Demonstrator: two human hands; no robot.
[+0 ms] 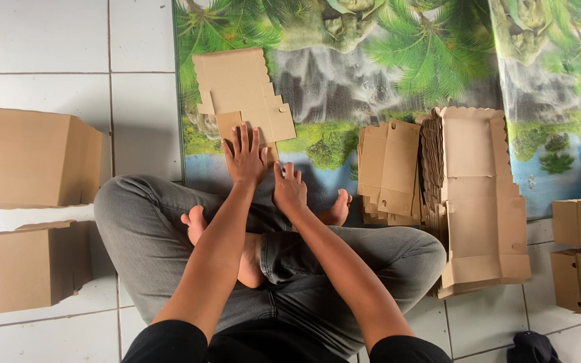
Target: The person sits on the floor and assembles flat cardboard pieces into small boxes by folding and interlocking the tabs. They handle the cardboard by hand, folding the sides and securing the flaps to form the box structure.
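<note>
Left hand [245, 156] lies spread flat, pressing the flat cardboard blank [240, 94]; right hand [290, 188], fingers curled, touches the blank's near edge.

The floor [42, 40] is laid with large white square tiles with thin grey joints, evenly lit by soft light with only faint shadows. Over its middle and right part lies a printed mat [384, 60] showing green palm fronds, grey rocks, grass and a strip of blue water along its near edge.
</note>
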